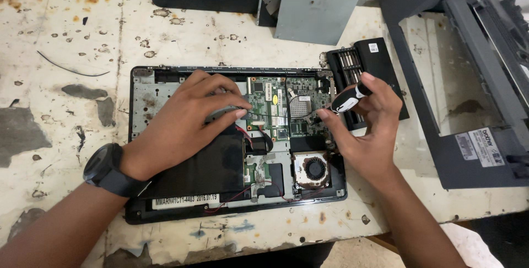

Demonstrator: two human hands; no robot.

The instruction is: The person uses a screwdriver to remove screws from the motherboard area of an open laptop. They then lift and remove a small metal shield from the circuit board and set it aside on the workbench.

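Screwdriver [348,100] with a black and white handle sits in the right hand [363,124], pinched between the thumb and the fingertips; its tip points down and left toward the green board [275,108] of the opened laptop [231,146]. The grip of this hand is closed on the handle. The left hand [193,116] lies flat on the inside of the laptop, its fingers pressing near the left edge of the board, close to a thin black wire [264,114]. I cannot tell if these fingers pinch the wire or only hold something down; they do not close around any thing.

The laptop lies on its back on a worn white surface [66,53], bottom cover off, with the black battery [198,171] at the lower left and the small round fan [314,169] at the lower right. Just beside the right hand is a black case of screwdriver bits [380,61], open. Farther right rests a grey printer frame [468,108].

The step in hand looks like working on screws around the board. The next move seems to call for setting the tip squarely in a small screw head, while the left hand keeps the laptop steady and the wire away.
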